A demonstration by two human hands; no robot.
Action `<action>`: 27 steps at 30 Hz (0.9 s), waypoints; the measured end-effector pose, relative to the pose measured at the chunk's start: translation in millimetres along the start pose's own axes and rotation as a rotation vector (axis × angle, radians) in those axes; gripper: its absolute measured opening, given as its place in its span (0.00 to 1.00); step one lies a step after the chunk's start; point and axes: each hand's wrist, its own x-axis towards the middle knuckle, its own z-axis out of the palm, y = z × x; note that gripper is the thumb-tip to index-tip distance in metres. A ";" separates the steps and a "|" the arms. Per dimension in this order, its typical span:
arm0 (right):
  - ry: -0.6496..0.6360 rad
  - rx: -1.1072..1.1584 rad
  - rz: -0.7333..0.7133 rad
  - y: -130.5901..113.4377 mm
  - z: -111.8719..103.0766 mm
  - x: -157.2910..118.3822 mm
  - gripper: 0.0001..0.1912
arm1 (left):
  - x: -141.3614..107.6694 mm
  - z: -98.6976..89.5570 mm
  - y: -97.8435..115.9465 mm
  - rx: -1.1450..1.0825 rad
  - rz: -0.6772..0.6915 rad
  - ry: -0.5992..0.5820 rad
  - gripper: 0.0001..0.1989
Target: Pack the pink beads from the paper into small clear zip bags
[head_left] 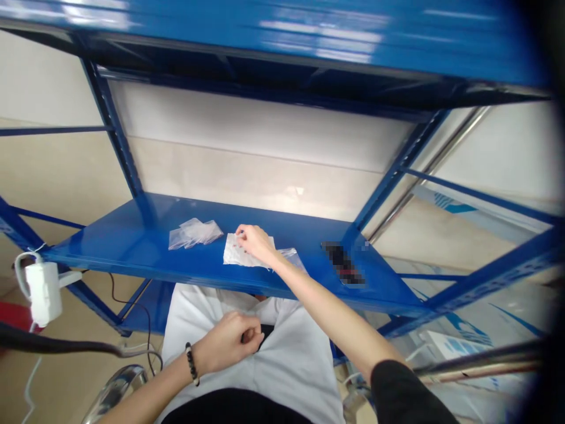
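My right hand [256,241] reaches over a crumpled white sheet [238,254], perhaps paper or thin cloth, on the blue shelf. Its thumb and fingers are pinched together at the sheet's upper part; whatever they hold is too small to make out. A few tiny dark specks lie on the sheet beside the fingertips. Right of the sheet, partly behind my forearm, lies a clear plastic bag [295,257]. Over my lap, my left hand [229,341] is curled into a loose fist, with nothing visible in it.
A pile of clear plastic bags [194,233] lies left of the sheet on the blue shelf [132,235]. A blurred-out dark object [343,263] is at the right. Another shelf [282,35] overhangs above. A white plug box [44,292] with cables hangs at the left post.
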 end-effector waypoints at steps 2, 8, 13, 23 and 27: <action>0.051 -0.040 -0.135 -22.8 18.9 17.9 0.15 | -4.6 0.3 -2.7 0.167 0.048 0.006 0.12; 0.059 -0.167 -0.349 -59.4 52.4 68.8 0.26 | -7.5 -0.1 -11.7 0.506 0.150 -0.032 0.09; -0.082 -0.181 -0.438 -73.0 62.0 93.9 0.17 | 3.6 -3.4 -17.6 0.563 0.166 -0.054 0.09; -0.021 -0.177 -0.477 -94.9 79.1 100.0 0.21 | -1.4 2.1 -15.1 0.563 0.205 -0.097 0.09; -0.038 -0.249 -0.464 -101.2 77.1 105.7 0.13 | 1.7 0.0 -19.0 0.554 0.204 -0.089 0.09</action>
